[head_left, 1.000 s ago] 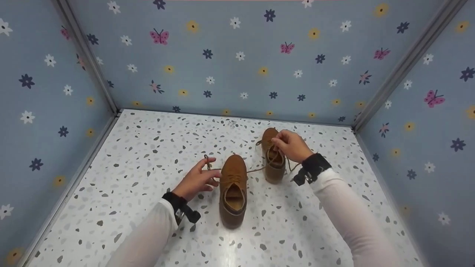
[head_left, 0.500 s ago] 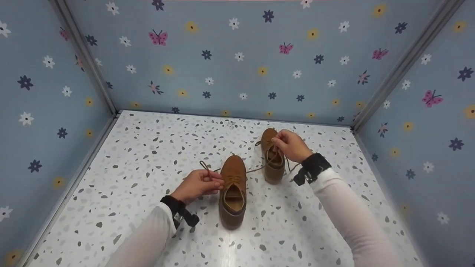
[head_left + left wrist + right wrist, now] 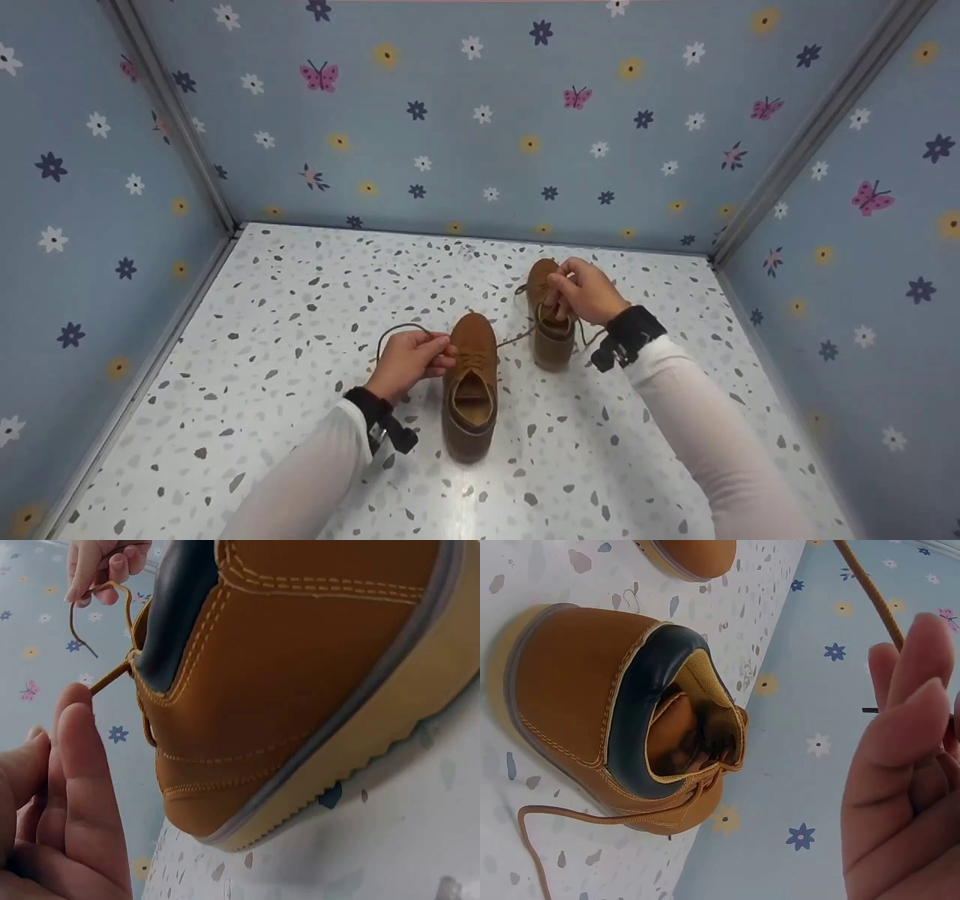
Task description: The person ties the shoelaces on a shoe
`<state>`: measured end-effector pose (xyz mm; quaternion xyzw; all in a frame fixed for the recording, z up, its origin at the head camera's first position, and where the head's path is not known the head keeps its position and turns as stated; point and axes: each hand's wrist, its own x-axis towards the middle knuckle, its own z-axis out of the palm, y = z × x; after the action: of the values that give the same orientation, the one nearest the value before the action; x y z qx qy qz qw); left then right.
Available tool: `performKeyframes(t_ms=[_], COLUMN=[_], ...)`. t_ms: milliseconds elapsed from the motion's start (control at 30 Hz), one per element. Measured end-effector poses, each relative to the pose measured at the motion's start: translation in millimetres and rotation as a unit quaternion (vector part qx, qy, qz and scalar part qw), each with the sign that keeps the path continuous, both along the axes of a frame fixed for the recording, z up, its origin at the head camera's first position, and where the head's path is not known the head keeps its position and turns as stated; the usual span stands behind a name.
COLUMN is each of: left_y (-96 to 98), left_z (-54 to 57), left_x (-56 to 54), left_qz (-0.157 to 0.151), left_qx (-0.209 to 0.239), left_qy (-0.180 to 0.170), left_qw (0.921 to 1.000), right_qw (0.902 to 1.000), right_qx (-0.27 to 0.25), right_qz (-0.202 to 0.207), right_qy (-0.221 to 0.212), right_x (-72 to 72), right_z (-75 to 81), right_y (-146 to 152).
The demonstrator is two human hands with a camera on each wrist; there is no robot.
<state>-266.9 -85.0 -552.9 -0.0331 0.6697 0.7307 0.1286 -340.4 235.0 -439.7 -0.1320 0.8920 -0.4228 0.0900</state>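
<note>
Near shoe [image 3: 471, 441] standing upright on speckled surface [image 3: 300, 435], showing tan upper [image 3: 315, 652], dark collar [image 3: 180, 622], yellow double stitching [image 3: 322, 587], pale ridged sole [image 3: 382, 714]. Left hand [image 3: 411, 360] pinching one lace [image 3: 110, 679]; right hand [image 3: 589, 295] pinching opposite lace [image 3: 870, 592]. Far shoe [image 3: 553, 352] standing near right hand.

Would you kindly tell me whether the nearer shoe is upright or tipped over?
Upright: the nearer shoe stands on the speckled surface, its opening facing up in the head view.

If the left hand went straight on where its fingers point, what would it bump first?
Probably the nearer brown shoe, though the height of the left hand is unclear.
</note>
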Motion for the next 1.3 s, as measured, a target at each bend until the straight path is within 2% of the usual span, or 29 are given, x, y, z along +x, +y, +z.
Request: performKeyframes(t_ms=[233, 467, 600, 733, 867, 967, 1100, 1200, 1300], left_y=[12.5, 20.7, 22.2, 23.3, 25.0, 26.3, 27.4, 27.4, 27.4], left_z=[7.9, 13.3, 14.4, 15.4, 14.5, 13.7, 14.3, 14.8, 14.0], left_x=[-3.3, -0.3, 2.2, 3.8, 5.5, 6.6, 8.1, 8.4, 7.8], left_qz=[-0.009, -0.024, -0.036, -0.047, -0.052, -0.054, -0.061, -0.063, -0.065], left_qx=[-0.056, -0.138, -0.197, -0.261, -0.292, -0.298, -0.304, -0.312, -0.317], left_qy=[0.021, 0.059, 0.1, 0.155, 0.188, 0.199, 0.203, 0.208, 0.222], left_qw=[0.9982, 0.9884, 0.9747, 0.9517, 0.9365, 0.9318, 0.9288, 0.9248, 0.9198], right_qw=[0.9993, 0.9992, 0.9992, 0.9991, 0.9976, 0.9943, 0.9916, 0.9911, 0.9864], right_qx=[-0.034, -0.024, -0.001, 0.032, 0.063, 0.092, 0.109, 0.101, 0.102], right_qz=[-0.003, 0.01, 0.02, 0.025, 0.015, 0.015, 0.026, 0.044, 0.078], right_qy=[-0.016, -0.032, -0.035, -0.008, 0.026, 0.052, 0.065, 0.075, 0.103], right_x=[-2.6, -7.1, -10.0, -14.5, -20.0, -24.4, -27.5, -25.8, -20.6], right_z=[1.7, 4.5, 8.0, 12.8, 17.9, 20.4, 21.9, 25.0, 30.2], right_y=[-11, -25, -33, -41, -53, -63, -80, -100, -121])
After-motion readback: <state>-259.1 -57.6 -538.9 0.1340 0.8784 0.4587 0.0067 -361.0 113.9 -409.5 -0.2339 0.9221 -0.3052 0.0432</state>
